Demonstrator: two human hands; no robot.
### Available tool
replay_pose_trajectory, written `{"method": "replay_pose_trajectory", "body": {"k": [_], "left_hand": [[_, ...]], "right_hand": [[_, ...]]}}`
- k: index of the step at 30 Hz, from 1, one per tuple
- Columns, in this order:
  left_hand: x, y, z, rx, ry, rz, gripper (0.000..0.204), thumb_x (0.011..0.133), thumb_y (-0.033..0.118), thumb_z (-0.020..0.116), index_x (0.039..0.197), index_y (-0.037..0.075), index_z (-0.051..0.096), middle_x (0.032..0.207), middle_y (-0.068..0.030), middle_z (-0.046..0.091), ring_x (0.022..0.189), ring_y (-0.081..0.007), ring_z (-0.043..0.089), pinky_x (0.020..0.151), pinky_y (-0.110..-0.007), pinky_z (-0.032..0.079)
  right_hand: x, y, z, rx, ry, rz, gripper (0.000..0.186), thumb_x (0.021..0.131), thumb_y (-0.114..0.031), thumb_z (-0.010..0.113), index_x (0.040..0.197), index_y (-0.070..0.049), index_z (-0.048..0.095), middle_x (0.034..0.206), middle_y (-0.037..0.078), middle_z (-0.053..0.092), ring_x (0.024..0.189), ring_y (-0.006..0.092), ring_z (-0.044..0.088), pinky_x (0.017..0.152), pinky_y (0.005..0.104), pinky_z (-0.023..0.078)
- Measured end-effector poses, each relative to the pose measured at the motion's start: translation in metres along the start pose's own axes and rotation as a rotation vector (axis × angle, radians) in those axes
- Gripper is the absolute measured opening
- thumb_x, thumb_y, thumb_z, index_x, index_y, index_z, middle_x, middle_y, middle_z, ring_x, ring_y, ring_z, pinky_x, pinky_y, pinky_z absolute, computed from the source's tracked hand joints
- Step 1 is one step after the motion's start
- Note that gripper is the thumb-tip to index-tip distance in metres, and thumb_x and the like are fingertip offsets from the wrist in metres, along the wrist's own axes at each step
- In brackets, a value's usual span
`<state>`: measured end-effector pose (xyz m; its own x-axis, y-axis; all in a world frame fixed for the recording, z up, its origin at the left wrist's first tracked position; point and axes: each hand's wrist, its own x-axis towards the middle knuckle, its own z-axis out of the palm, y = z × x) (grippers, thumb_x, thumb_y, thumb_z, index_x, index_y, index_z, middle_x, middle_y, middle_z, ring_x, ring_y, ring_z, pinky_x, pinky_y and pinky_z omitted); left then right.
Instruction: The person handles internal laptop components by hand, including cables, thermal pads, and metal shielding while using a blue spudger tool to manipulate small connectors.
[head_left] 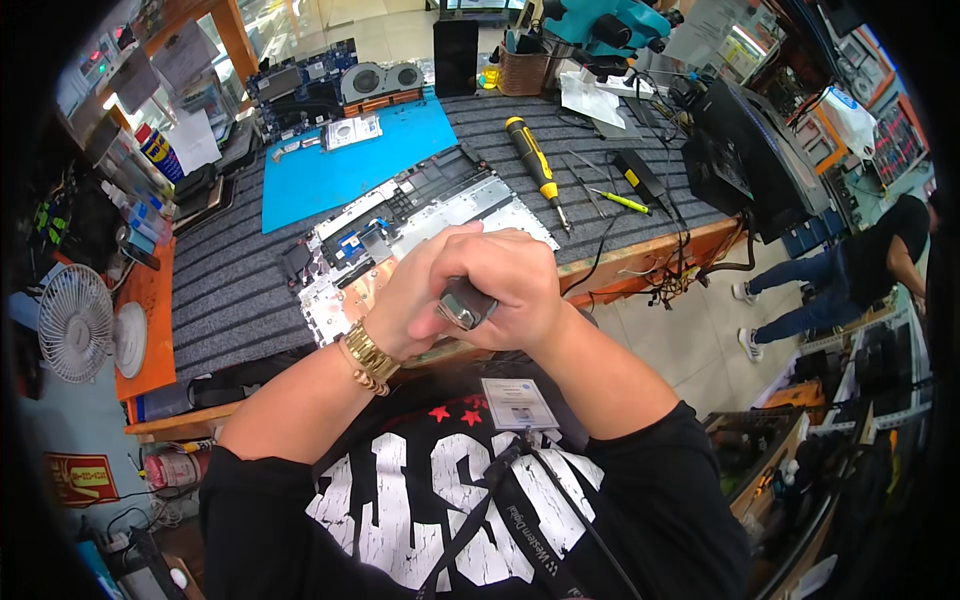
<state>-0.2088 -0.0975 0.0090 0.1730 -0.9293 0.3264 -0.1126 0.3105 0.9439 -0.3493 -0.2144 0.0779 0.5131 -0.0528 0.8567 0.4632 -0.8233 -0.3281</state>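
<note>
My right hand [515, 285] is closed round a dark tool with a silvery end [462, 303], seen end-on just above an open laptop chassis [490, 207]. My left hand [405, 300] is pressed against the right one with fingers bent; what they grip is hidden. The chassis lies on a ribbed grey mat [215, 285], silvery and black inside, partly covered by my hands. Behind it are a blue mat [310, 185] bearing a drive [352, 130], and a yellow-black screwdriver [532, 160].
A circuit board with fans [380, 82] sits at the back, a teal microscope [610, 30] at back right. A black laptop [750, 150], cables and thin tools [620, 202] lie rightward. A white fan [75, 320] stands left. Another person [850, 260] is at the right, beyond the bench.
</note>
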Motion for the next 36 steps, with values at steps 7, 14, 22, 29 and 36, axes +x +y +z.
{"method": "replay_pose_trajectory", "body": {"k": [7, 14, 22, 29, 36], "left_hand": [[0.023, -0.016, 0.022, -0.619, 0.109, -0.36, 0.043, 0.127, 0.034, 0.063, 0.156, 0.003, 0.067, 0.135, -0.0058, 0.076, 0.131, -0.0176, 0.073, 0.112, -0.038, 0.063], [0.05, 0.051, 0.028, -0.524, -0.115, -0.814, 0.094, 0.126, 0.079, 0.037, 0.163, -0.005, 0.056, 0.155, -0.0448, 0.072, 0.131, -0.0478, 0.083, 0.107, -0.054, 0.072], [0.027, 0.083, -0.012, -0.315, -0.059, -0.56, 0.063, 0.134, 0.051, 0.045, 0.155, -0.003, 0.068, 0.145, -0.0276, 0.084, 0.114, -0.03, 0.089, 0.095, -0.045, 0.075], [-0.002, 0.092, -0.053, -0.069, -0.018, -0.382, 0.042, 0.132, 0.033, 0.057, 0.139, -0.004, 0.075, 0.128, -0.0204, 0.088, 0.11, -0.027, 0.09, 0.095, -0.04, 0.074], [-0.028, 0.105, -0.093, -0.065, 0.094, -0.27, 0.034, 0.129, 0.027, 0.064, 0.131, -0.003, 0.08, 0.116, -0.0119, 0.09, 0.105, -0.0193, 0.088, 0.094, -0.033, 0.071]], "right_hand": [[-0.013, 0.015, -0.005, 0.08, 0.087, 0.069, 0.041, 0.089, -0.033, 0.111, 0.098, -0.011, 0.077, 0.083, 0.003, 0.076, 0.065, 0.0229, 0.072, 0.062, 0.0346, 0.054], [-0.016, 0.052, -0.036, 0.686, 0.483, 0.602, 0.05, 0.119, -0.055, 0.081, 0.108, -0.01, 0.061, 0.075, 0.001, 0.056, 0.06, 0.0137, 0.056, 0.053, 0.0332, 0.044], [-0.018, 0.119, -0.138, 1.009, 0.709, 0.668, 0.064, 0.12, -0.064, 0.075, 0.091, -0.011, 0.053, 0.072, 0.003, 0.052, 0.056, 0.0182, 0.052, 0.054, 0.0388, 0.044], [-0.041, 0.146, -0.125, 0.388, 0.694, 0.594, 0.057, 0.113, -0.042, 0.093, 0.083, -0.012, 0.056, 0.066, 0.001, 0.056, 0.049, 0.0153, 0.053, 0.049, 0.0366, 0.043], [-0.08, 0.171, -0.114, 0.234, 0.742, 0.716, 0.047, 0.11, -0.031, 0.099, 0.081, -0.013, 0.066, 0.066, -0.002, 0.062, 0.048, 0.0113, 0.055, 0.047, 0.0317, 0.042]]}}
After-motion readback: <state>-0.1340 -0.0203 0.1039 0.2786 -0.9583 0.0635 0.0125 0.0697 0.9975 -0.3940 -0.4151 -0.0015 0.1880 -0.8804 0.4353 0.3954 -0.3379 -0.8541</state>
